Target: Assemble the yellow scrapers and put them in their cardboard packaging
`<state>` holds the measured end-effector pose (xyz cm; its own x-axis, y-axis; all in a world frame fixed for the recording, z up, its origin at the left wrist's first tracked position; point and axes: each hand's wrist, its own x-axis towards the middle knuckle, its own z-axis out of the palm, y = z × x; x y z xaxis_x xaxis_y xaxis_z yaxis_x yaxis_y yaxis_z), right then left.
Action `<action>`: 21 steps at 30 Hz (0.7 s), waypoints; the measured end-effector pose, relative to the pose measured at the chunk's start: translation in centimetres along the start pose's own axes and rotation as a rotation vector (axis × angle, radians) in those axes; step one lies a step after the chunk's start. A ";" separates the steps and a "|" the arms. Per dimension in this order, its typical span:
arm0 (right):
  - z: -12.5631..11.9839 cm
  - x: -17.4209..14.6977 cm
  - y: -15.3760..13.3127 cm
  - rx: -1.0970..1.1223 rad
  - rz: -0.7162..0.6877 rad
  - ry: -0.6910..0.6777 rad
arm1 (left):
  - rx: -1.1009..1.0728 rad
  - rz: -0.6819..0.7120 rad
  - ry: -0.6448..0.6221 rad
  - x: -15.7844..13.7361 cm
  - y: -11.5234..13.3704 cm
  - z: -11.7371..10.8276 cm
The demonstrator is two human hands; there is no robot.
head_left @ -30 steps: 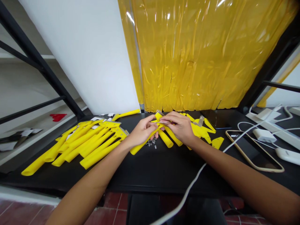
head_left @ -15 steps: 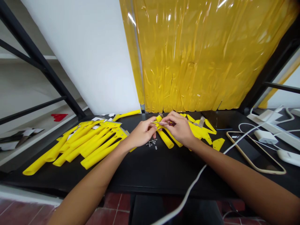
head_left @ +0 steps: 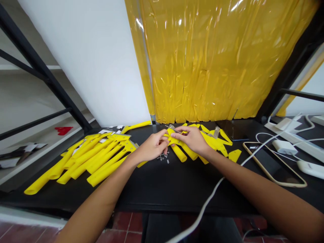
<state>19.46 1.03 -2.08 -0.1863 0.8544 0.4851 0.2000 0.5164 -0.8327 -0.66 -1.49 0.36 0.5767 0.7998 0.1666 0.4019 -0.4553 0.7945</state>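
Piece [head_left: 172, 139] — bright yellow, opaque, partly hidden

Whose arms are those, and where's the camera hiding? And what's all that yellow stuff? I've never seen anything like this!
There's no robot here, just a person's bare hands. The camera sits on their head, looking forward and down, so you see what's in front of them. The left hand holds a yellow piece, and the right hand holds a thin metal tool over it. On the black table, long yellow tubes lie piled on the left. Near the hands are tiny silver bits, too small to make out well. Over on the right is a phone, beside a white charger.
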 end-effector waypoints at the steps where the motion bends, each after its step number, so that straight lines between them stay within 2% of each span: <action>1: 0.0 0.0 0.0 0.036 0.041 -0.029 | 0.007 -0.001 0.006 0.0 0.0 0.0; 4: 0.0 0.0 -0.1 0.141 0.157 -0.043 | 0.126 0.047 0.131 0.1 -0.1 0.2; 7: 0.1 -0.1 0.0 0.261 0.298 0.003 | 0.388 0.145 0.270 0.1 -0.2 0.3; 9: 0.1 -0.1 0.1 0.340 0.393 0.026 | 0.549 0.232 0.266 0.1 -0.3 0.5; 11: 0.1 -0.1 0.1 0.403 0.473 0.033 | 0.669 0.310 0.205 0.0 -0.5 0.6; 14: -0.1 0.0 0.0 0.470 0.534 0.021 | 0.765 0.339 0.176 0.1 -0.9 0.6; 17: 0.0 -0.2 -0.6 0.473 0.437 -0.041 | 0.776 0.280 0.267 0.3 -1.3 -0.3; 19: 0.1 -0.5 -1.1 0.329 0.252 -0.128 | 0.761 0.228 0.389 0.4 -1.5 -1.5; 21: 0.3 -1.0 -1.2 0.051 0.017 -0.287 | 0.731 0.164 0.506 0.6 -1.6 -2.9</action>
<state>19.07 -0.45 -1.63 -0.4491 0.8078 0.3817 0.1585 0.4925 -0.8558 -2.99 0.84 0.89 0.3541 0.7011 0.6190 0.7934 -0.5756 0.1981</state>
